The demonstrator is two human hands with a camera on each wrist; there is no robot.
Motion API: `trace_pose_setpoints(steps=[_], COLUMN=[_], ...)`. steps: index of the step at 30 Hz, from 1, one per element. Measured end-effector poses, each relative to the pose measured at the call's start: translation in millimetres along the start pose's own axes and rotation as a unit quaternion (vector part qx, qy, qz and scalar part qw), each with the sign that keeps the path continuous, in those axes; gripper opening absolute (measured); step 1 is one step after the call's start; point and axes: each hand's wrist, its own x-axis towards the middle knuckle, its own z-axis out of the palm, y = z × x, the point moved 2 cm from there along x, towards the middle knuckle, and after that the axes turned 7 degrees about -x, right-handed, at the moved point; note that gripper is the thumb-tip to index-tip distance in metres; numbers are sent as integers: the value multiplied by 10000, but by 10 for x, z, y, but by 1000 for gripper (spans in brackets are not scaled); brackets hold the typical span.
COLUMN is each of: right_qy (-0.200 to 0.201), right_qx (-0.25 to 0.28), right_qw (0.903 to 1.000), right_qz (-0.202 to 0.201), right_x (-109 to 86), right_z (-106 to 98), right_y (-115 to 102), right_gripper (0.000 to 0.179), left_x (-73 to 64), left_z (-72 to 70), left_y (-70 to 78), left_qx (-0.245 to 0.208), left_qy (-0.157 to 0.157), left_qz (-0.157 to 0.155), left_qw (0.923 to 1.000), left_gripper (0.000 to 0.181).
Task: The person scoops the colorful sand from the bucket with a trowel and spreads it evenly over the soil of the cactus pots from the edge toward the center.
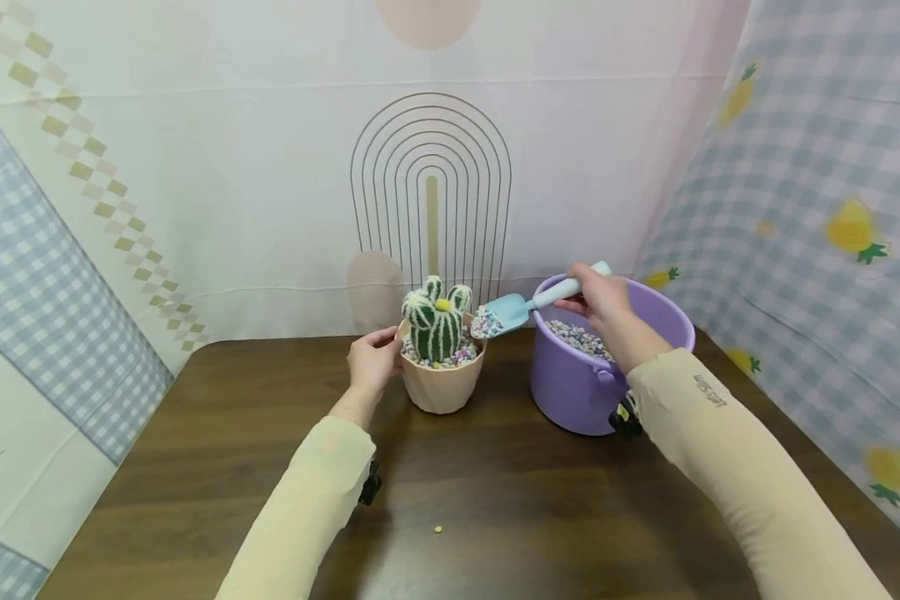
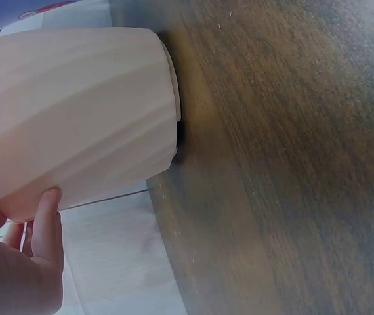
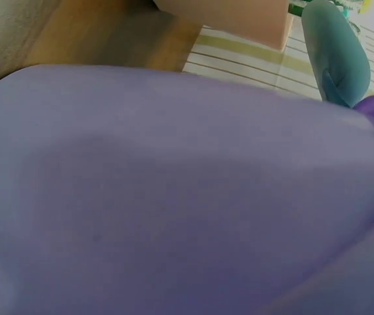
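A green-and-white crocheted cactus [image 1: 437,340] stands in a pale pink flower pot [image 1: 442,390] among multicoloured pebbles. With its fingers at the rim, my left hand [image 1: 371,364] holds the pot's left side; the left wrist view shows fingertips against the ribbed pot [image 2: 75,111]. My right hand [image 1: 606,300] grips the white handle of a light blue trowel [image 1: 513,310] above the purple bucket [image 1: 566,396]. Pebbles lie on the trowel's tip, which is at the pot's right rim. In the right wrist view the bucket wall [image 3: 174,184] hides my right hand, while the trowel blade [image 3: 336,52] shows.
More pebbles [image 1: 579,338] lie inside the bucket, right of the pot. A small yellow piece [image 1: 438,529] rests on the brown wooden table [image 1: 495,500] near the front. Patterned cloth [image 1: 270,183] hangs behind and at both sides.
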Motion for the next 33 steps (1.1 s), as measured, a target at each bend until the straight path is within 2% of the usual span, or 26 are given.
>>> trace_pose_setpoints(steps=[7, 14, 20, 28, 30, 33], right_qy=[127, 318, 370, 341, 309, 295], right_qx=[-554, -1126, -1816, -2405, -2323, -1864], right_qw=[9978, 9899, 9725, 9482, 9482, 9583], right_qz=[-331, -805, -1412, -2047, -2144, -2143], right_x=[0, -15, -90, -170, -200, -243], right_z=[142, 226, 295, 323, 307, 230], right_y=[-11, -72, -147, -212, -249, -329], right_gripper=[8, 7, 7, 8, 8, 8], left_x=[-5, -7, -13, -12, -7, 0], left_z=[6, 5, 10, 25, 21, 13], left_y=[-4, 6, 8, -3, -6, -10], left_qx=[-43, 37, -19, -13, -16, -44], left_qy=[4, 24, 37, 63, 60, 50], left_qz=[-32, -53, -46, -94, -110, -155], left_qw=[10000, 10000, 10000, 9999, 9999, 9999], left_gripper=[33, 32, 32, 32, 33, 33])
